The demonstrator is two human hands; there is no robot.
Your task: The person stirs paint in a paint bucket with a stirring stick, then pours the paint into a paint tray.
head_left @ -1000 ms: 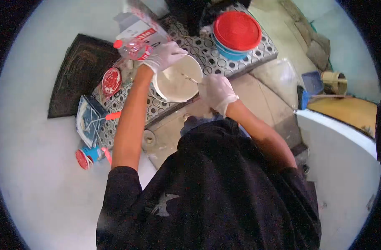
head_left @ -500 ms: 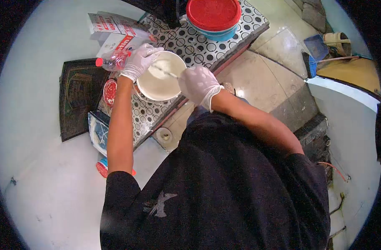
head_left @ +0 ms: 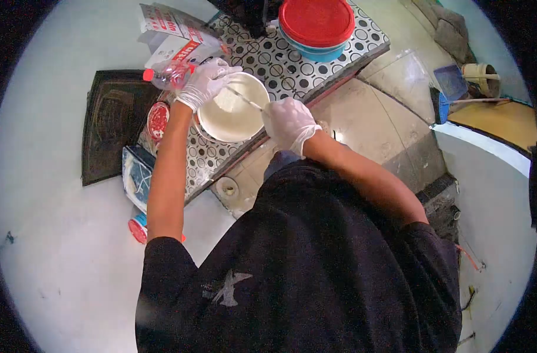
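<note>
A white bucket (head_left: 221, 133) with pale, creamy material (head_left: 228, 101) inside stands on the patterned counter. My left hand (head_left: 208, 81), in a whitish glove, grips the bucket's far-left rim. At the near-right side of the bucket, my right hand (head_left: 290, 122), also gloved, is closed around a thin rod (head_left: 245, 99). The rod slants across the bucket opening toward my left fingers; its far end is hard to make out. Beside my left hand lies a clear plastic bottle (head_left: 169, 77) with a red cap, in front of a red-and-white printed package (head_left: 183, 50).
A blue bucket with a red lid (head_left: 316, 23) sits on the tiled counter (head_left: 292, 76). A red-and-white smeared lid (head_left: 158, 120) and a dark framed panel (head_left: 118, 126) are at left. On the floor at right are a blue dustpan (head_left: 450, 81) and a small bucket (head_left: 481, 79).
The view has shifted slightly, so the counter items appear farther right. Both hands keep their holds at the bucket; the rod's slant across the opening is slightly steeper.
</note>
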